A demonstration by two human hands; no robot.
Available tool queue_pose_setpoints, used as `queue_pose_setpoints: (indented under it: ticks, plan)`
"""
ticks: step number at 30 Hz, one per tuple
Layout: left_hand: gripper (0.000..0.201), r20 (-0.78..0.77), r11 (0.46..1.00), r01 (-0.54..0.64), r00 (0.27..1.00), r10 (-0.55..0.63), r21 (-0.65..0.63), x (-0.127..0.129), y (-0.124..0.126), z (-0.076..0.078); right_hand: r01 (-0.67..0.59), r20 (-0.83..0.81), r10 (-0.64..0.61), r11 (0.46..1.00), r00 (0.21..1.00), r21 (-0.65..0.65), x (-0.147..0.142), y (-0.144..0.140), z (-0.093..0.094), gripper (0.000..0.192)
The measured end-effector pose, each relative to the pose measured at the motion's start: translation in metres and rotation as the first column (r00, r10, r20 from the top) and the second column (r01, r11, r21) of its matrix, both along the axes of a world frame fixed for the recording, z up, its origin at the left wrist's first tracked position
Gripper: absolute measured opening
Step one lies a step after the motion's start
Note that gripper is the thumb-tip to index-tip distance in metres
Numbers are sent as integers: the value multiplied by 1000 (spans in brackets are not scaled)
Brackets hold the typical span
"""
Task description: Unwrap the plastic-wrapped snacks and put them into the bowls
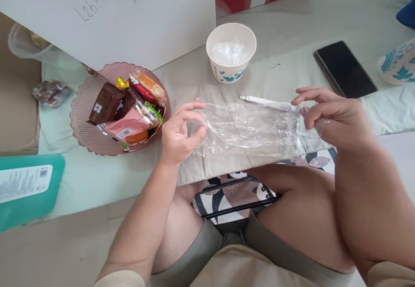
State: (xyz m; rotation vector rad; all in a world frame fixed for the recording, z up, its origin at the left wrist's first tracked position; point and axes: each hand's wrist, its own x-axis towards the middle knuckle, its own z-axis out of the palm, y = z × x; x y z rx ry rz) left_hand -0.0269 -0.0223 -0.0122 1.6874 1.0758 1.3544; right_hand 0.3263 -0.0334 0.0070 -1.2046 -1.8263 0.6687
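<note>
A crinkled sheet of clear plastic wrap (249, 129) is stretched between my two hands above a beige cloth (201, 166). My left hand (180, 131) pinches its left edge with thumb and fingers. My right hand (327, 110) grips its right edge. Just behind the wrap lies a white plastic knife (264, 102). A white paper cup (231, 51) with blue leaf prints stands further back, with crumpled clear plastic inside.
A pink ribbed plate (81, 118) at left holds several wrapped snacks. A black phone (344, 68) lies at right, beside another leaf-print cup (399, 64). A white board (129, 19) leans at the back. A teal packet (27, 189) lies at the left edge.
</note>
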Motion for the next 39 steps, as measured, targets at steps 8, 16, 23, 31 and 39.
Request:
queue_pose_setpoints:
  ticks: [8,16,23,31,39]
  plan:
    - [20,-373,988,89,927,-36,124,-27,-17,-6,-111,373,129,991,919,-68,15,-16,-3,30]
    - [20,-584,992,-91,803,122,82,-27,-16,-17,-115,560,212,972,801,-204,4,-31,19,31]
    - [27,-608,991,-126,784,123,39,-24,-7,-25,-146,590,262,960,763,-238,5,-43,25,27]
    - [20,-591,987,-157,799,110,-29,-21,-9,-20,72,492,-61,997,869,-3,-19,-34,30,31]
    - [35,-694,998,-61,720,18,-36,-2,-10,-8,99,439,-18,982,898,-163,-63,-7,16,43]
